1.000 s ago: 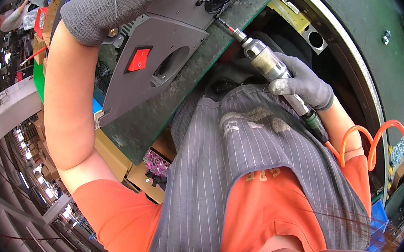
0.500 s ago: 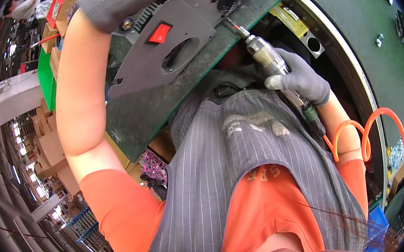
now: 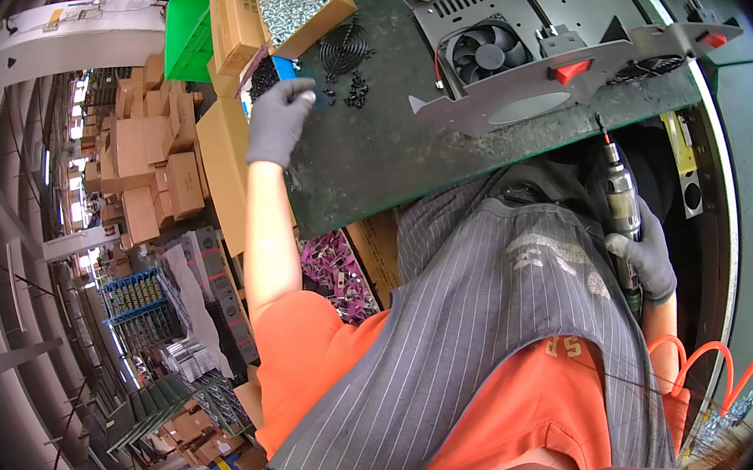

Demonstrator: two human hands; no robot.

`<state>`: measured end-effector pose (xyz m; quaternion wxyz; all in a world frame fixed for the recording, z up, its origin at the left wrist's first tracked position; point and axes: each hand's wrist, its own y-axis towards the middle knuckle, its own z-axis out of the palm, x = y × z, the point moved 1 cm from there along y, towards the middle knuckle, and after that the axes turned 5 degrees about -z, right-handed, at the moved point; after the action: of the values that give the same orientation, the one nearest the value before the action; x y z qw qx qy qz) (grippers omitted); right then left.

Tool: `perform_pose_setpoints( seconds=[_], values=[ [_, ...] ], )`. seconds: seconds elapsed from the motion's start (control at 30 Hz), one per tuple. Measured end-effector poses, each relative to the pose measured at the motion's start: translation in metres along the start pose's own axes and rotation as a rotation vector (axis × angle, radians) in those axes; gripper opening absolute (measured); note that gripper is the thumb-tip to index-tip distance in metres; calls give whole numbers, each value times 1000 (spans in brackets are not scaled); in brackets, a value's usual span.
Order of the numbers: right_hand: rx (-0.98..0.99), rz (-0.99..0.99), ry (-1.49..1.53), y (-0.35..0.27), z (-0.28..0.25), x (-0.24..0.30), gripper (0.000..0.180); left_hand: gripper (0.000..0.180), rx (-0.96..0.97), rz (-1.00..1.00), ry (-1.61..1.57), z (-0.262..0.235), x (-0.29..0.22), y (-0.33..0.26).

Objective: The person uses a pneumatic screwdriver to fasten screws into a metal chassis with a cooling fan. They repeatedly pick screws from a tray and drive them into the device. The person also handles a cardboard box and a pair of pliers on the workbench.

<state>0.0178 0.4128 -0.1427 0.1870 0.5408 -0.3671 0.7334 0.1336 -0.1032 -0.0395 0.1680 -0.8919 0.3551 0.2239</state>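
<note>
My gloved left hand (image 3: 278, 124) hovers over the left side of the workbench, fingers curled and thumb pressed in. Whatever they may hold is too small to make out. Beside it lie small black screws (image 3: 355, 92) and a round black wire fan guard (image 3: 344, 47). In my gloved right hand (image 3: 650, 259) is a pneumatic screwdriver (image 3: 620, 193), held upright near the bench edge with its bit pointing away from me. Beyond the bit stands a grey metal housing (image 3: 465, 115) with a black fan (image 3: 491, 56), red rocker switches (image 3: 570, 72) and brass fittings.
A cardboard box of silver screws (image 3: 327, 22) sits at the far left of the dark green bench (image 3: 360, 168), near a green bin (image 3: 188, 34). Purple-pink parts (image 3: 339, 274) lie below the bench's left end. An orange coiled hose (image 3: 726, 373) trails at lower right.
My left hand has left the metal housing and moved left to the black screws, its fingers now curled. The view has swung left. My right hand still holds the screwdriver.
</note>
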Motion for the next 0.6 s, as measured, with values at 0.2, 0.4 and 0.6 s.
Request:
perform_pose_setpoints(
  seconds=[0.2, 0.4, 0.6],
  values=[
    [-38, -1, 55, -1, 3, 4, 76, 23, -213, 116, 331, 38, 10, -16],
    [-48, 9, 43, -1, 7, 7, 76, 24, -211, 115, 592, 49, 5, -9],
    [-58, 4, 62, -2, 9, 4, 68, 19, -77, -60, 619, 48, -17, -10]
  ],
)
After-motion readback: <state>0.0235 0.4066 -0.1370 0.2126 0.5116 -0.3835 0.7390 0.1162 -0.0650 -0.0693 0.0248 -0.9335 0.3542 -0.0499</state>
